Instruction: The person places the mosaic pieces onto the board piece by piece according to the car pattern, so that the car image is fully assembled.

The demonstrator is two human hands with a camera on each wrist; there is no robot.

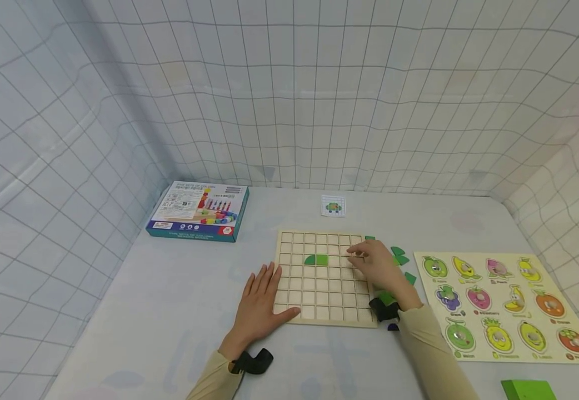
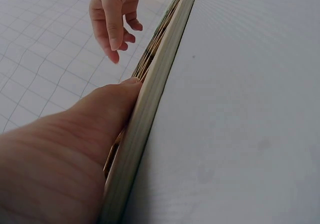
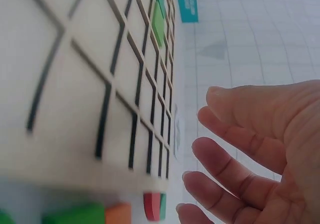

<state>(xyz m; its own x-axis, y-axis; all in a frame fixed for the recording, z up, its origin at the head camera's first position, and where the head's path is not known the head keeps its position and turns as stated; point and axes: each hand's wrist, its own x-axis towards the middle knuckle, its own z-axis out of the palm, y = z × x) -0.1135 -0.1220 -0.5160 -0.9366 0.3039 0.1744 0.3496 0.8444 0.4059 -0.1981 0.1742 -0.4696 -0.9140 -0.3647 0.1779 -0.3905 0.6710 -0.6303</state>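
Note:
A wooden grid board (image 1: 314, 284) lies on the white table. Near its middle a dark green quarter-round piece (image 1: 310, 260) and a light green square piece (image 1: 322, 260) sit side by side in cells. My left hand (image 1: 256, 314) rests at the board's lower left corner, fingers spread, with the thumb lying over the front edge. Above the board's right side hovers my right hand (image 1: 382, 272), its fingers loosely bent. In the right wrist view, nothing shows between the fingers of that hand (image 3: 250, 159). Green pieces (image 1: 398, 255) lie right of the board, partly hidden by the right arm.
A small picture card (image 1: 333, 206) lies behind the board. At the back left is a boxed toy set (image 1: 196, 212). A fruit puzzle board (image 1: 509, 308) takes up the right side, with a green block (image 1: 528, 390) in front of it. Gridded cloth walls (image 1: 319, 111) surround the table.

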